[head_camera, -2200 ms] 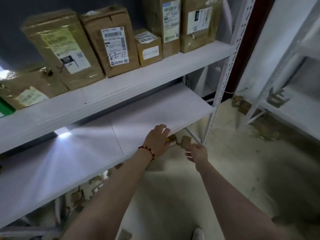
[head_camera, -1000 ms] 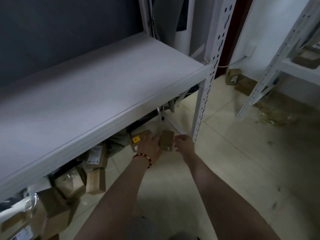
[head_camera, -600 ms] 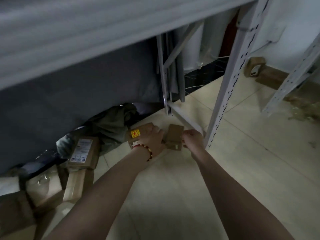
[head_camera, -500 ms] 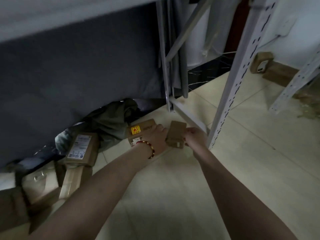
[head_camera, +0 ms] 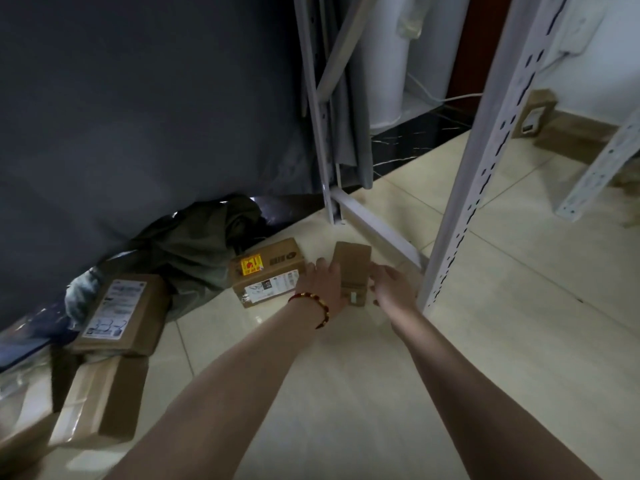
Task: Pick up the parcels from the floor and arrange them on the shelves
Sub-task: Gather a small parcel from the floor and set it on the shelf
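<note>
A small plain brown parcel (head_camera: 352,268) stands on the tiled floor under the shelving, just left of the white front post (head_camera: 474,161). My left hand (head_camera: 322,284), with a red bead bracelet on the wrist, grips the parcel's left edge. Opposite it, my right hand (head_camera: 394,289) grips the right edge with the thumb along the side. Directly left of my left hand lies a larger parcel with a yellow sticker (head_camera: 268,271); whether the hand touches it is unclear.
A labelled parcel (head_camera: 119,313) and a plain one (head_camera: 100,407) lie at lower left. Crumpled green cloth (head_camera: 201,247) sits against a dark grey curtain (head_camera: 138,98). A low crossbar (head_camera: 374,226) runs behind the hands. Another parcel (head_camera: 533,114) leans by the far wall.
My view dropped from the shelves to the floor under them. Both hands reached down and closed in on the small brown parcel from either side.
</note>
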### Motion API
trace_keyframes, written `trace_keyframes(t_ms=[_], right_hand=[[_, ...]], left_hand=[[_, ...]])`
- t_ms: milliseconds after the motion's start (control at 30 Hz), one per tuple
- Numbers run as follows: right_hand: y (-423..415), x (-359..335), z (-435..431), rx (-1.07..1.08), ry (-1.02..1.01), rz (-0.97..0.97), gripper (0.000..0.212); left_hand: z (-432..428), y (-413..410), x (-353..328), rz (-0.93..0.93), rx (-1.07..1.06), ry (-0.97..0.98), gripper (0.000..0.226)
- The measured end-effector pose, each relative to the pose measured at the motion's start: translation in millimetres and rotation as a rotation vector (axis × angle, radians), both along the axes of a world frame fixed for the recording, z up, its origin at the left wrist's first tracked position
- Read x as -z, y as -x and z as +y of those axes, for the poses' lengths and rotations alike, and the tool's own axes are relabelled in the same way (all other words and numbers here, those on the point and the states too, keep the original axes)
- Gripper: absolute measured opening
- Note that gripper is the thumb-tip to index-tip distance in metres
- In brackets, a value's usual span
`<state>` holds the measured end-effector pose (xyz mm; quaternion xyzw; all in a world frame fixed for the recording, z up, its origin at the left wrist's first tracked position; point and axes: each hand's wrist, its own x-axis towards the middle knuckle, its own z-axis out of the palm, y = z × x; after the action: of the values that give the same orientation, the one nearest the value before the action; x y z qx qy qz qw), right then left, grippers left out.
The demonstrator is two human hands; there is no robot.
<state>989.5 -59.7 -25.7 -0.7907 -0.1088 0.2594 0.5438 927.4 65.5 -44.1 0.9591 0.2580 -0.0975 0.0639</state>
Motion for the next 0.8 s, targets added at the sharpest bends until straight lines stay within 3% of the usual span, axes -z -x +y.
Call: trace_keyframes(t_ms=[133,567,800], right_hand=[[1,10,0,0.0,-0.031,0.011,0.027],[-1,20,6,-0.01,-0.044,0.027,0.044],[-3,25,3,-0.004,-0.04,-0.002,0.041]], left_hand=[[2,-10,16,0.047,0.039,0.038,0.074],[6,-42,43,0.264,-0.002,0.229,0.092],[4,-51,61,0.179,-0.158,0.29,0.096]])
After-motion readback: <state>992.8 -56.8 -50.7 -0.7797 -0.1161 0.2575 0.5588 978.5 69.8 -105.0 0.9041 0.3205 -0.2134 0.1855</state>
